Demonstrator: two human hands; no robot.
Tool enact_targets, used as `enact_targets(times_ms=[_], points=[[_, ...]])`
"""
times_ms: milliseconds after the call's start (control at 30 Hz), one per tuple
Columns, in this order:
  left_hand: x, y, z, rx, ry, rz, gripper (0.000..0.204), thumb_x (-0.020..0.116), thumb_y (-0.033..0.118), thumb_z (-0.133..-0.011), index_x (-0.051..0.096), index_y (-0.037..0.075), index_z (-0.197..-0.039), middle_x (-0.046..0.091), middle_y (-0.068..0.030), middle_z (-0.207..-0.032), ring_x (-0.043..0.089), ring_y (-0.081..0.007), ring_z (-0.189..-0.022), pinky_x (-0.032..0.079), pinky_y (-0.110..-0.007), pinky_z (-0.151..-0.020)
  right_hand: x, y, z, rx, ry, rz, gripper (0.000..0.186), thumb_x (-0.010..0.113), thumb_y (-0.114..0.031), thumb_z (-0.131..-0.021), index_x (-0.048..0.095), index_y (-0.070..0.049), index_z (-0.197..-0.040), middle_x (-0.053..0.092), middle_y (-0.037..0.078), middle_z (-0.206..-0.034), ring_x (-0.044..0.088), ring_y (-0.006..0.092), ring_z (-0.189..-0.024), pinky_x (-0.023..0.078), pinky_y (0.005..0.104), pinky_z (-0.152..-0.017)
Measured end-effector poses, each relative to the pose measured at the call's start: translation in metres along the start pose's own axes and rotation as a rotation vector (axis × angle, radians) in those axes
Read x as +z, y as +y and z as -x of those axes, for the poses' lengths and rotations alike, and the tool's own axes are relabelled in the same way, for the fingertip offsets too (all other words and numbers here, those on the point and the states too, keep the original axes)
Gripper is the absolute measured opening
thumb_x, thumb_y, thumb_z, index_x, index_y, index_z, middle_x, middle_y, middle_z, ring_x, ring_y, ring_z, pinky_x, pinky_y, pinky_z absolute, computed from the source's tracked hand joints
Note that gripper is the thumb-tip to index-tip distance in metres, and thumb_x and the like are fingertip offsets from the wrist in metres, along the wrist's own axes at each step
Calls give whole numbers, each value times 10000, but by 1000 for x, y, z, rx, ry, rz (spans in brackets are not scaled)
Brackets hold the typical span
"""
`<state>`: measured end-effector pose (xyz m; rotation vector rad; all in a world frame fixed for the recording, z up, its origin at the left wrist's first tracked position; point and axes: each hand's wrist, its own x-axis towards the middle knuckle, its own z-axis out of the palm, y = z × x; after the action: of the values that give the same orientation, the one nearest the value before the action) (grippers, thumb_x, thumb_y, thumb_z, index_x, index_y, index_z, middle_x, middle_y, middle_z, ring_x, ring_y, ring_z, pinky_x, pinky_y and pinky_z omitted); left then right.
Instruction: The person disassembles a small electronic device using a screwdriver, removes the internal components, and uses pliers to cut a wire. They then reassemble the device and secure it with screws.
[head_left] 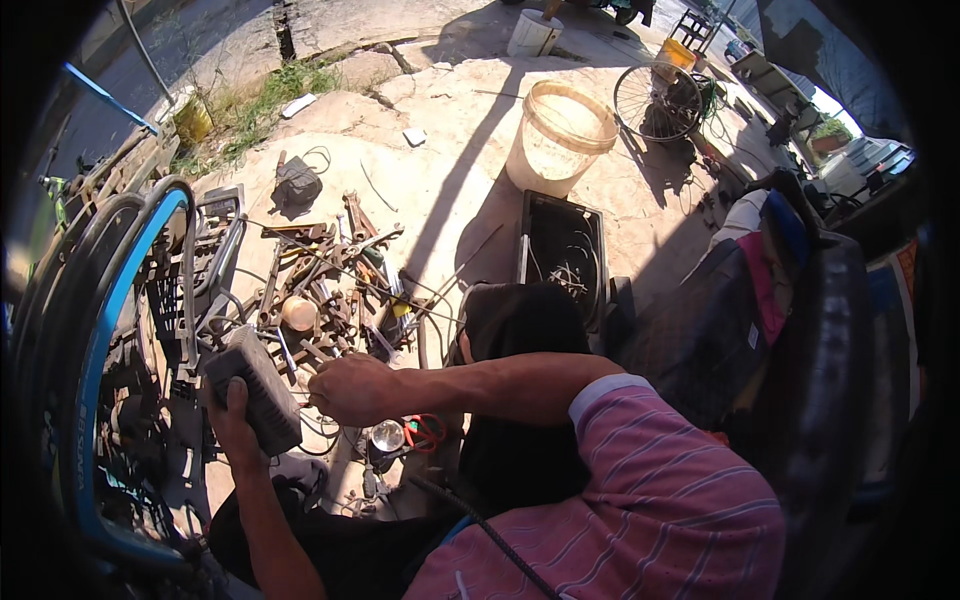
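A dark grey, ribbed rectangular box (pixel 255 390), like a charger housing, is tilted up in my left hand (pixel 235 425), whose thumb lies along its near face. My right hand (pixel 350 390) is closed beside the box's right edge, its fingertips pointing at it. Whatever those fingers pinch is too small or too hidden to name. Just beyond both hands lies a heap of wrenches and other metal tools (pixel 330 270), with a round pale orange lid-like piece (pixel 299 313) on it. Below my right hand are a round clear glass-like disc (pixel 388 435) and a red-handled tool (pixel 425 430).
Bicycle tyres and a blue rim (pixel 130 270) stand at the left. A black crate (pixel 565 240) with wires inside sits ahead of my knee, before a white bucket (pixel 562 135). Farther right lies a bicycle wheel (pixel 658 100). A dark pouch-like thing (pixel 297 183) rests on the concrete.
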<state>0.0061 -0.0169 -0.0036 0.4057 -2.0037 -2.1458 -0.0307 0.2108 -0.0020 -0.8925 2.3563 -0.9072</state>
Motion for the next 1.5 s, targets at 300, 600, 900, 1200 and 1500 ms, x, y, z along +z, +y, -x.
enact_targets(times_ms=[300, 600, 900, 1200, 1500], points=[[6, 7, 2, -29, -12, 18, 502, 698, 248, -931, 534, 34, -1354, 605, -63, -1190, 604, -172, -1033, 495, -329, -932, 6, 3, 2, -71, 87, -45, 277, 579, -261, -945, 686, -11, -990, 672, 229, -875, 681, 413, -845, 542, 535, -796], [9, 7, 3, 7, -13, -16, 438, 668, 241, -956, 544, 42, -1325, 625, -51, -1133, 622, -145, -980, 518, -307, -869, -6, -3, 3, -45, 6, -3, 214, 587, -224, -941, 672, -28, -927, 674, 152, -998, 657, 338, -1011, 509, 470, -928], [16, 24, 8, -42, 4, 29, 488, 756, 295, -908, 558, 10, -1251, 657, -74, -1057, 649, -121, -873, 569, -288, -757, -8, -16, 5, -21, -32, -52, 284, 545, -229, -985, 662, 11, -889, 689, 209, -911, 675, 393, -865, 528, 505, -859], [10, 22, 11, -50, -16, 61, 571, 795, 380, -867, 558, 4, -1226, 654, -85, -1015, 665, -132, -849, 588, -280, -730, -8, -18, 4, -66, 42, -29, 217, 629, -202, -929, 715, -5, -961, 680, 170, -920, 674, 326, -911, 522, 463, -866], [10, 23, 10, -83, -11, 87, 588, 771, 422, -878, 559, 8, -1237, 652, -83, -1028, 666, -139, -875, 586, -297, -745, -9, -10, 5, -101, 27, -41, 250, 635, -227, -935, 706, 9, -978, 705, 179, -915, 686, 361, -872, 534, 453, -829]])
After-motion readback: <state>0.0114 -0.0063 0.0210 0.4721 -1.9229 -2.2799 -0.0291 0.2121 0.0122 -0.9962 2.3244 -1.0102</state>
